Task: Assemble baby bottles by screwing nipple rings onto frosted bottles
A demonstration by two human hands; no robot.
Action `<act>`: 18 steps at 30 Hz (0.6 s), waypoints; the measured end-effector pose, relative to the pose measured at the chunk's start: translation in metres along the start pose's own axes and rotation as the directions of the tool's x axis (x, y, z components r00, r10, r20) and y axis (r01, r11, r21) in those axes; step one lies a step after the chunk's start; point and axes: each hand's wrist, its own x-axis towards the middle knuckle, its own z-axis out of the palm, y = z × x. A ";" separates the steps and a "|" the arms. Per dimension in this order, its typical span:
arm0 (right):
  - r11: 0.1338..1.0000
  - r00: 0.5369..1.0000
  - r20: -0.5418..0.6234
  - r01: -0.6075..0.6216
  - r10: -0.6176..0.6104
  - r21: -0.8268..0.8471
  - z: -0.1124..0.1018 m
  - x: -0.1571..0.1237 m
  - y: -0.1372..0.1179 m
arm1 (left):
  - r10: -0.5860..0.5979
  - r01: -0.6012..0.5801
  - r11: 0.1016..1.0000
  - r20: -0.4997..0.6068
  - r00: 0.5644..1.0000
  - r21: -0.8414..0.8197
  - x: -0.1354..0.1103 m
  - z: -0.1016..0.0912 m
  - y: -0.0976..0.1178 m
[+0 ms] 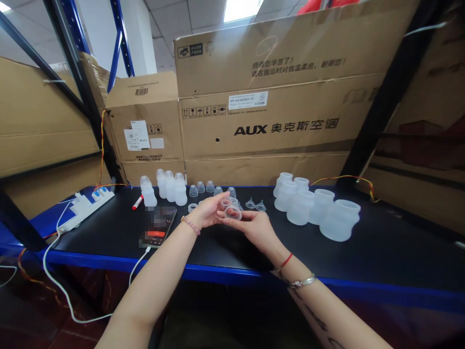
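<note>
The left hand (209,212) is reaching in over the black tabletop (225,249), and its fingers are curling around a clear upper ring (232,199). The right hand (259,230) is meeting it from the other side, its fingers closing narrowly on the edge of a clear lower ring (234,217). Both rings are hovering above the tabletop between the two hands, the lower one sitting nearer the wearer; whether they are touching, I cannot tell. The left wrist is wearing a pink beaded bracelet (191,225), the right a red cord (286,261) and a silver bangle (303,281).

Just beyond the right hand, two clear nipples (260,206) are resting side by side. Behind the left hand, clear dome caps (201,187) are standing in a loose cluster, and a pale ring (193,207) is lying beside that hand. Farther left, four small capped bottles (180,190) are standing upright, with a red marker (137,202) lying near them. A phone (163,228) is lying in front of them, a white cable (139,264) running from its lower end. A white power strip (87,211) is occupying the left end. On the right, six wide frosted bottles (340,221) are standing in a close group, and a large AUX carton (276,145) is rising behind everything.
</note>
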 end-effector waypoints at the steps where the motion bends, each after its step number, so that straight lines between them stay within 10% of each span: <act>1: 1.000 1.000 -0.006 -0.014 0.014 0.018 -0.001 0.000 0.001 | 0.028 -0.028 1.000 -0.019 0.999 0.008 0.000 0.002 -0.001; 10: 0.962 0.950 -0.177 -0.233 0.257 0.142 -0.006 0.003 0.007 | 0.351 -0.307 0.905 -0.107 0.930 0.296 0.000 0.013 -0.012; 18: 0.894 0.902 -0.146 -0.359 0.406 0.270 -0.001 0.013 0.006 | 0.547 -0.359 0.619 -0.055 0.836 0.699 0.002 0.016 -0.022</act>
